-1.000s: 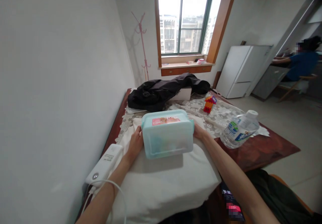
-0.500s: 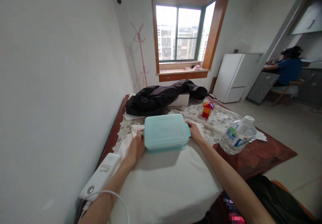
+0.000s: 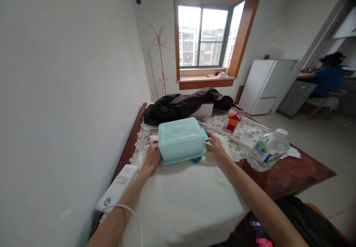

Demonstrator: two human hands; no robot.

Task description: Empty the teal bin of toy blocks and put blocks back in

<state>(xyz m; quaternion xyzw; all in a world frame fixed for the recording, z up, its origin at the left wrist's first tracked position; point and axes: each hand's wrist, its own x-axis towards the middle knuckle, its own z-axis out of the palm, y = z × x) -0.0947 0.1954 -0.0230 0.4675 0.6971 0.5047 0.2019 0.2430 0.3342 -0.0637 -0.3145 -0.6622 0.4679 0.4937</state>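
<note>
A pale teal plastic box [image 3: 180, 139] is upside down on a white cloth [image 3: 183, 195], its right side tilted a little off the cloth. My left hand [image 3: 152, 155] grips its left end and my right hand [image 3: 215, 145] holds its right end. Small coloured pieces, one blue [image 3: 196, 160] and one yellow [image 3: 208, 147], show under the raised edge.
A white handheld device [image 3: 118, 187] with a cable lies at the left by the wall. A tilted water bottle [image 3: 267, 149], a small toy-brick figure [image 3: 232, 120] and a black jacket [image 3: 186, 104] lie on the lace-covered table. Far right, a person sits beyond a white fridge [image 3: 264, 86].
The box went from lying on its side to bottom up on the cloth. Now its right side has risen and small coloured pieces show beneath it.
</note>
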